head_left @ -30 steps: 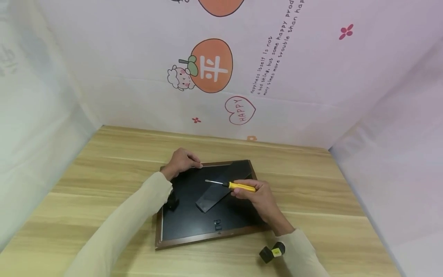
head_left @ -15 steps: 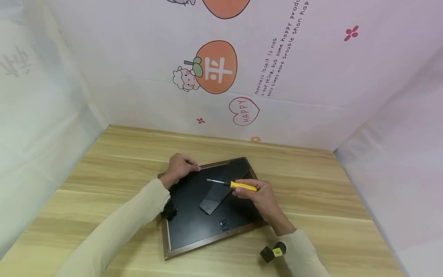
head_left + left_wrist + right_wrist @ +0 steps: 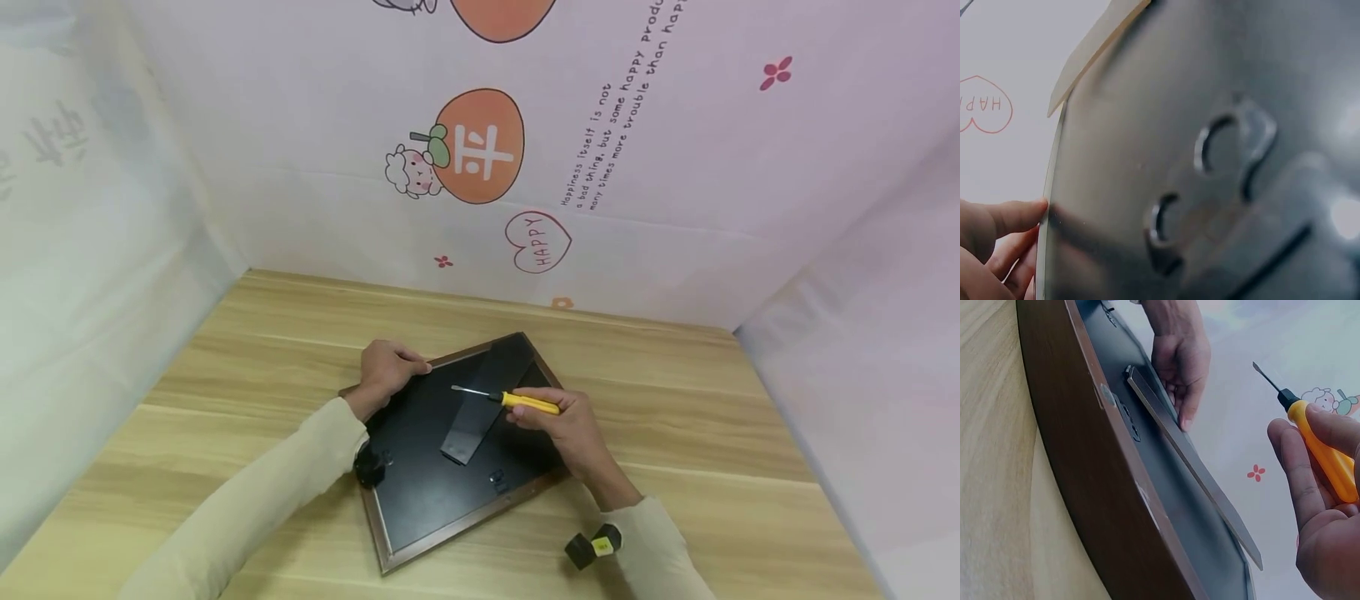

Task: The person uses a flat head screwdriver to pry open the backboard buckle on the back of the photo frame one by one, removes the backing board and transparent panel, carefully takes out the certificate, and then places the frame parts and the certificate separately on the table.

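A picture frame (image 3: pixel 450 529) with a brown rim lies back side up on the table, turned at an angle. Its black backing (image 3: pixel 427 492) carries a slanting stand leg (image 3: pixel 472 425) and a small metal hanger (image 3: pixel 498 481). My left hand (image 3: pixel 386 371) pinches the far left edge of the frame, thumb on top, as the left wrist view also shows. My right hand (image 3: pixel 558 423) holds a flathead screwdriver (image 3: pixel 531 403) by its yellow handle. The blade points left above the backing, touching nothing. In the right wrist view the screwdriver (image 3: pixel 1322 453) is apart from the frame.
The wood-grain table (image 3: pixel 660 400) meets a white printed cloth wall (image 3: pixel 337 217) at the back. More white cloth closes off both sides. A black wrist camera (image 3: pixel 592 546) hangs from the right sleeve, another (image 3: pixel 369 467) sits at the left cuff.
The frame has turned counter-clockwise, its near left corner swinging right and towards me, with my left hand on its edge. My right hand keeps the screwdriver almost still. The head view shifts slightly.
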The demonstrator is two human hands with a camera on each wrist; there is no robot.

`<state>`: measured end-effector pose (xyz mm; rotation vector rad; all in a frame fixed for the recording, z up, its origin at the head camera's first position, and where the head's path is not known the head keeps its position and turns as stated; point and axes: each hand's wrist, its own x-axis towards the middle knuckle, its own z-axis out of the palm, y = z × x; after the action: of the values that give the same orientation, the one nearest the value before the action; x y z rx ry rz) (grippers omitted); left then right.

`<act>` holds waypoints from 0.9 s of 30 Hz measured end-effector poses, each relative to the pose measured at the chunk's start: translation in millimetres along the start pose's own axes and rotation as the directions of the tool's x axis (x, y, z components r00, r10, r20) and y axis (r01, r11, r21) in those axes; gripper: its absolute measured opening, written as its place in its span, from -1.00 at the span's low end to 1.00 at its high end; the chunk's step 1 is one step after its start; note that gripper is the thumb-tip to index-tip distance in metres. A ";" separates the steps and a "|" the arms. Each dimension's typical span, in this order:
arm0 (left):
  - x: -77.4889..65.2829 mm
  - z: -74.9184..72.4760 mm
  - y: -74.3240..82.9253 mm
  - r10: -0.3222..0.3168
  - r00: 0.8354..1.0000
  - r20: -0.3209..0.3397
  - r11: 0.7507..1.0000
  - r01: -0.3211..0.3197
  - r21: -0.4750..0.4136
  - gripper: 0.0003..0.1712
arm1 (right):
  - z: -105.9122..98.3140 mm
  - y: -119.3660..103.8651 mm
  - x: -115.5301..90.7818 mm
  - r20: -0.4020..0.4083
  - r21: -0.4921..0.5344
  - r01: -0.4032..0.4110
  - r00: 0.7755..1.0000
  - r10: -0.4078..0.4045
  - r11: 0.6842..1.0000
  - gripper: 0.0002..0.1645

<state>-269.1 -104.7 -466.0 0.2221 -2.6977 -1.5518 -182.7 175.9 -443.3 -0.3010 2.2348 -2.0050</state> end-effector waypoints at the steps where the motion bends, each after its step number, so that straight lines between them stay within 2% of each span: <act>1: -0.7 -0.2 -0.2 -0.002 1.000 -0.005 1.000 0.002 0.001 -0.86 | 0.3 0.2 -0.1 0.000 0.000 -0.002 1.000 0.002 1.000 -0.56; 6: -1.9 -1.5 -3.3 -0.012 1.000 -0.022 1.000 0.012 0.003 -0.86 | 1.7 0.2 0.4 0.000 0.011 -0.016 1.000 0.016 1.000 -0.54; 9: -1.4 -4.3 -5.2 -0.010 1.000 -0.010 1.000 0.010 0.006 -0.86 | 2.7 0.2 1.2 0.004 0.019 -0.017 1.000 0.017 1.000 -0.54; 15: 2.3 -14.7 -4.8 0.039 0.995 0.095 0.995 -0.047 0.090 -0.84 | 2.3 0.5 1.7 -0.002 0.030 -0.011 1.000 0.011 0.999 -0.54; 18: 5.2 -20.5 -2.9 0.074 0.983 0.168 0.979 -0.104 0.177 -0.84 | 1.0 1.0 1.1 -0.003 0.024 -0.011 1.000 0.011 1.000 -0.54; 22: 9.4 -26.6 0.8 0.145 0.957 0.250 0.928 -0.219 0.300 -0.85 | -0.7 2.1 0.0 -0.006 0.015 -0.008 1.000 0.008 1.000 -0.54; 24: 12.0 -28.9 0.9 0.161 0.948 0.273 0.909 -0.251 0.334 -0.85 | -1.5 2.9 -0.6 -0.006 0.014 -0.006 1.000 0.006 1.000 -0.54; 27: 14.7 -31.8 -1.0 0.127 0.953 0.277 0.911 -0.222 0.347 -0.82 | -2.8 4.1 -1.0 0.003 0.014 0.000 1.000 0.000 1.000 -0.54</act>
<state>-280.7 -134.5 -451.6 -0.2260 -3.0875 -1.0688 -182.6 179.2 -447.1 -0.3021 2.2180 -2.0184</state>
